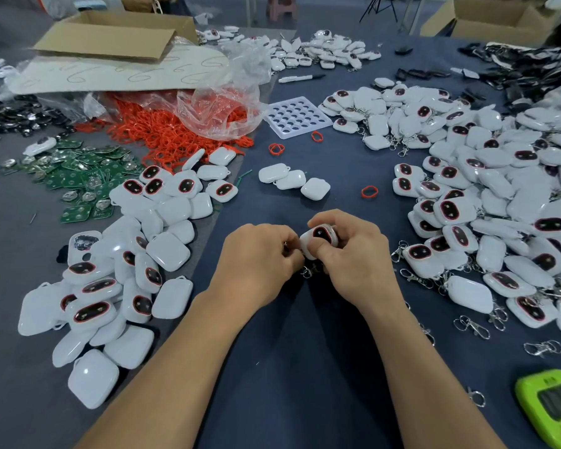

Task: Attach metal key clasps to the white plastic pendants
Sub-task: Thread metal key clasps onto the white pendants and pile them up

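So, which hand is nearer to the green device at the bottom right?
Right. The right hand, holding a white pendant, is up and left of the green device; the left hand, pinching the metal key clasp, is farther left.

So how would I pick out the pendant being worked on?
On the dark table, find where the left hand meets the right hand. The right grips a white pendant with a dark oval face. It alone is held up, not piled.
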A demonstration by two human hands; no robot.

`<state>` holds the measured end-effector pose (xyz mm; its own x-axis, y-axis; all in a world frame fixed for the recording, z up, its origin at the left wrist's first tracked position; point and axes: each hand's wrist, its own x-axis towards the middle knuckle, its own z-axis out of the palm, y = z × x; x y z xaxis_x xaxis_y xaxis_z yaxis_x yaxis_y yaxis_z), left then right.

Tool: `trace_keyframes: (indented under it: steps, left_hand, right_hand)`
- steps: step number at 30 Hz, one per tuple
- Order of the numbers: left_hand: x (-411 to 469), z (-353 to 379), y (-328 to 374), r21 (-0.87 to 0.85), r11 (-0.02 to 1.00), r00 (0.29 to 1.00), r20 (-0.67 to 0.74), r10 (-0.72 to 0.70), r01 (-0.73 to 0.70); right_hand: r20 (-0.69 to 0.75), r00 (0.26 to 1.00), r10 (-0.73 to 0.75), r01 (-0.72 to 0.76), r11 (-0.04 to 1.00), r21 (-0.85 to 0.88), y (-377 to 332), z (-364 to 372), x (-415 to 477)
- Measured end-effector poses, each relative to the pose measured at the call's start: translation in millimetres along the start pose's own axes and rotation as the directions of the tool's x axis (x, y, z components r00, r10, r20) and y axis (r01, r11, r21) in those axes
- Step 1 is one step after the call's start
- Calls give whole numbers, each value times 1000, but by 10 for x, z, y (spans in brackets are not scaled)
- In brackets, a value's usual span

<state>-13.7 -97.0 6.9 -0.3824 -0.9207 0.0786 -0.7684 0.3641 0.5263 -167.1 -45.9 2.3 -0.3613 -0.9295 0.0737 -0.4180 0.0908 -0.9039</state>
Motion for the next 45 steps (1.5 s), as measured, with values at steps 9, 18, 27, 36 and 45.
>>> trace_keyframes:
  steps: [9,18,27,36,45]
  left_hand:
    - [14,-41,-52,-374,927,999,-41,7,-22]
    - [30,-73,-64,-471,881,996,52,79,-45]
    - [-65,-22,64,-254,961,983,-169,68,-110]
    - [-61,-29,127,-634,772,999,40,-28,47]
    - [-148,-9,133,-129,988,985,-163,65,-87]
  right_hand:
    - [21,997,78,-80,928,364,2,-62,20]
    - [86,994,67,-103,839,535,-20,-126,-25]
    - [70,987,142,-154,755,637,-64,-88,-21]
    - [107,982,153,-182,651,737,-90,-64,-42]
    - [-182,981,-59,106,959,261,-82,60,-135]
